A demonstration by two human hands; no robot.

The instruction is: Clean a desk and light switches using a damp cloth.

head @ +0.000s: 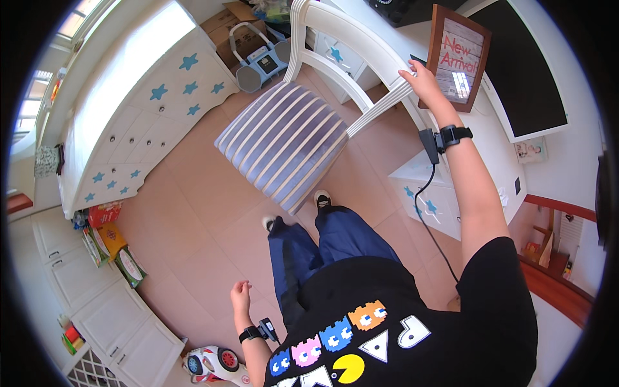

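Note:
My right hand (420,79) is at the top corner of a white wooden chair's backrest (358,36), thumb and fingers around its edge. The chair's seat cushion (285,140), striped grey-purple and cream, faces up in front of my feet. Just right of the hand, a brown-framed sign (459,63) stands tilted on the white desk (488,145). My left hand (241,291) hangs low beside my left leg, fingers loosely curled, with nothing seen in it. Each wrist wears a black strap with a small device.
A monitor (524,72) stands on the desk at right. A white dresser (140,126) with blue stars is at left. A blue-grey stepper (263,63) and cardboard boxes (222,29) lie beyond the chair. Bags (113,242) and a toy car (215,363) are on the floor at left.

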